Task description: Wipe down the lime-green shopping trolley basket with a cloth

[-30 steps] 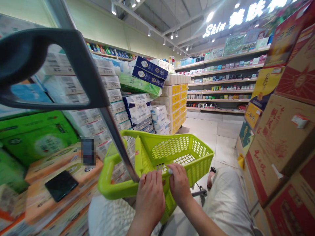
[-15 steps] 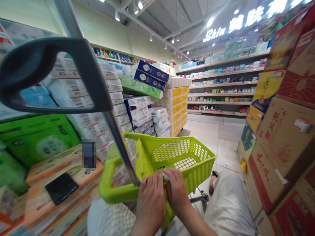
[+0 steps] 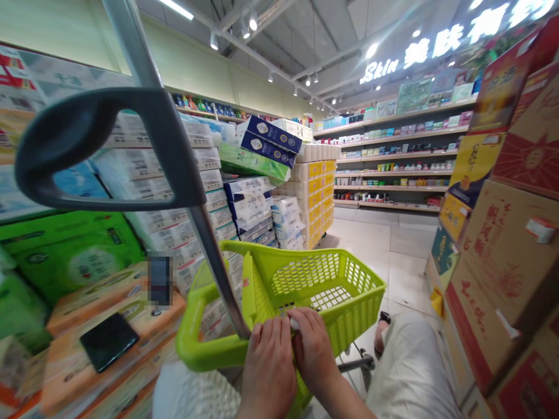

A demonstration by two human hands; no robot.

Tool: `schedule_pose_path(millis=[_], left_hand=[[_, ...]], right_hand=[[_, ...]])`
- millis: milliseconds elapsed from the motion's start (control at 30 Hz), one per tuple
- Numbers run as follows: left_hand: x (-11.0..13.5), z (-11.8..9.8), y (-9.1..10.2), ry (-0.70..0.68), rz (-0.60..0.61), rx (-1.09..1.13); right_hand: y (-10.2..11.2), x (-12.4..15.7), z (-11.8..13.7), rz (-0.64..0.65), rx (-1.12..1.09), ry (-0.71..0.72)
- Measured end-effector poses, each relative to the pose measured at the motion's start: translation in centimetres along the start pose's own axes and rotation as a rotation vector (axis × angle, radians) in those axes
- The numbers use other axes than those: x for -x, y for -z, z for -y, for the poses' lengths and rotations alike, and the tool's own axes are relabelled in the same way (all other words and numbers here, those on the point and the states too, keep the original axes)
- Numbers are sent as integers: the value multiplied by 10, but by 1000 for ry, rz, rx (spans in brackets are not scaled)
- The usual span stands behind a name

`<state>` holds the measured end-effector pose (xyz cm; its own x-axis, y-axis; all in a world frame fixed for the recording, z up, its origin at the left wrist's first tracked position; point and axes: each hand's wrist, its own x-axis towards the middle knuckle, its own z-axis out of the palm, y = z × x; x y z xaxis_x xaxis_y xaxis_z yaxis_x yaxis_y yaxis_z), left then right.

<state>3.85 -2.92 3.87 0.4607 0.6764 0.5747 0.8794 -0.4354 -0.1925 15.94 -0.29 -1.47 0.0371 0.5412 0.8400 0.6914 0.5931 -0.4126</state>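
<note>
A lime-green shopping cart basket [image 3: 356,302] stands in front of me, with slotted walls. Over its near rim, beside the base of a metal pole [image 3: 220,265], my left hand [image 3: 271,355] is closed, its fingers curled across the edge. Close against it, my right hand [image 3: 312,343] is also closed at the rim. A small white piece [image 3: 294,323], maybe tissue or cloth, shows at its fingers; its kind is unclear. The fingertips of both hands are partly hidden. A dark grey loop handle [image 3: 174,148] sits on the pole at upper left.
On the left, orange packs [image 3: 100,302] bear a black flat object [image 3: 109,342] and a pixelated phone-like shape. Stacked tissue packs [image 3: 209,180] rise behind the cart. Cardboard cartons [image 3: 502,250] line the right side, and shelves [image 3: 393,157] stand across the tiled floor [image 3: 371,233].
The whole view has shifted slightly, so the cart and handle appear a little lower and the handle further right. Both hands keep nearly the same place on the rim.
</note>
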Motion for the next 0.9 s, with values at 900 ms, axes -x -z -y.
schedule_pose_path(millis=[900], left_hand=[[0, 2, -2, 4, 5, -8]], right_hand=[[0, 0, -1, -3, -16, -15]])
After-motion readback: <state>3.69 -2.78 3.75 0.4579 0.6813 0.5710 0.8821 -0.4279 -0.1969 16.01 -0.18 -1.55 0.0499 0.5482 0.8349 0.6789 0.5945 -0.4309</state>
